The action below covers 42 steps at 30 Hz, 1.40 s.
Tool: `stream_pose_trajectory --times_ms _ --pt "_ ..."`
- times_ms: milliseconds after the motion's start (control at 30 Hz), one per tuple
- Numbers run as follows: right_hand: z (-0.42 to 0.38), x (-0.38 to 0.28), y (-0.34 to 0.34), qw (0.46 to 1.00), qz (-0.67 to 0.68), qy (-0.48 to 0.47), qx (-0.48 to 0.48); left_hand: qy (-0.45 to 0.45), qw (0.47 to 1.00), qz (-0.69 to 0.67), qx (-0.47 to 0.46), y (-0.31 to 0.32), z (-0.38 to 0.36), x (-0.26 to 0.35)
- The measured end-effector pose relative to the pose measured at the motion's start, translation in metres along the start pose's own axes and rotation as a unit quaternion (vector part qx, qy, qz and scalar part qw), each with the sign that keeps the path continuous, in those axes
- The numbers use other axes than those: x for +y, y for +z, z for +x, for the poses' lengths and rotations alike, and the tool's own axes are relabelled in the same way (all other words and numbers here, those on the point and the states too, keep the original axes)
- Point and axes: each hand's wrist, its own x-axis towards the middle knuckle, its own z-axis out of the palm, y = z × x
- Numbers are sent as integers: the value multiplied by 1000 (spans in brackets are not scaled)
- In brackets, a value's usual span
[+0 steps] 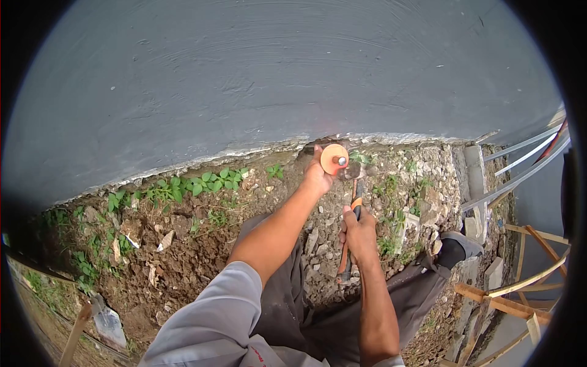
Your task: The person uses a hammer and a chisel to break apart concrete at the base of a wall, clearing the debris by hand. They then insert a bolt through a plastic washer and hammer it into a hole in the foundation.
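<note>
My left hand (317, 176) is wrapped round a chisel (334, 159), whose round orange hand guard and metal striking end face up toward me. It is held at the foot of the grey wall (244, 73), and its lower end is hidden under the guard. Just to the right, my right hand (359, 233) grips a hammer (357, 200) by its orange and black handle. The hammer's head is blurred, close beside the guard over the rubble. Stony soil (318, 220) lies below both hands.
Green weeds (211, 181) grow along the wall base on the left. A shovel (109, 321) lies at lower left. Grey conduits (520, 174) run along the right side, above wooden framing (513, 303). My shoe (463, 244) rests near a concrete edge.
</note>
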Motion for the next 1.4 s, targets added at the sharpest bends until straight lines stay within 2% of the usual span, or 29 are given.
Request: stream_pose_trajectory --times_ms 33,100,167,300,333,400,433,467,500,533,567,633,667,767,833,900,967,1000,1033,1067,1100,1133,1167,1233,1267,1300,1333,1367,1400 --pt "-6 -1 0 1000 -9 -3 -11 -4 999 19 25 3 -1 -1" --pt "-22 1 -9 984 64 -165 23 -6 1000 0 8 -4 9 -4" --pt "-40 -26 -29 960 22 -270 74 -10 1000 0 3 -4 10 -7" --pt "-62 -79 -52 829 127 -527 135 0 1000 10 2 -2 9 -7" --pt "-56 -81 -50 830 126 -527 135 -1 1000 9 2 -1 10 -6" --pt "-41 -79 -38 746 161 -605 229 -5 1000 7 11 -3 11 -4" --pt "-30 -66 -17 761 184 -578 232 -6 1000 7 12 -5 10 -3" --pt "-18 -40 2 852 154 -465 186 -1 1000 3 6 -6 9 -4" --pt "25 23 0 928 -53 -336 155 4 1000 0 -5 -3 11 -4" --pt "43 33 -3 983 -91 -158 6 -8 1000 -5 0 -2 12 -3" --pt "33 28 -3 983 -87 -164 13 -10 1000 0 -8 1 10 -4" --pt "2 8 0 992 18 -126 17 -3 1000 18 -13 -2 5 -2" --pt "-7 0 -6 989 33 -139 26 4 999 -7 -53 -4 4 -3" --pt "-48 -64 -35 952 77 -281 95 -19 995 -71 -63 -6 8 -9" --pt "-69 -107 -58 865 146 -466 113 -24 995 -74 -69 0 4 -8" --pt "-82 -143 -69 769 192 -585 173 -22 993 -95 -69 6 -2 -5" --pt "-77 -146 -77 703 226 -642 207 -14 991 -110 -69 -1 5 -4" --pt "-62 -132 -66 684 189 -663 238 -13 992 -113 -60 -1 5 -5" --pt "-40 -107 -30 696 193 -638 269 -14 991 -117 -56 1 4 -5" --pt "-19 -56 5 830 145 -470 263 -10 992 -113 -53 2 4 -5" --pt "19 11 0 943 -110 -284 136 -10 992 -110 -61 3 3 -6" --pt "25 24 5 996 -38 -79 14 -16 994 -102 -48 -4 -5 -13" --pt "24 12 8 995 -28 -99 19 -10 995 -85 -53 3 1 -4" --pt "-18 -1 -4 987 136 -81 41 -14 994 -100 -51 -9 -12 -12" --pt "-29 -18 -14 980 138 -129 65 -6 993 -100 -60 -3 -8 -10" --pt "-40 -41 -27 970 142 -178 85 5 993 -98 -69 5 -2 -4" --pt "-55 -67 -46 948 128 -272 102 1 992 -99 -73 1 3 -5" --pt "-70 -96 -61 914 143 -364 109 -1 993 -96 -70 2 5 -4" --pt "-81 -125 -69 857 149 -469 152 -3 993 -97 -72 0 4 -5"
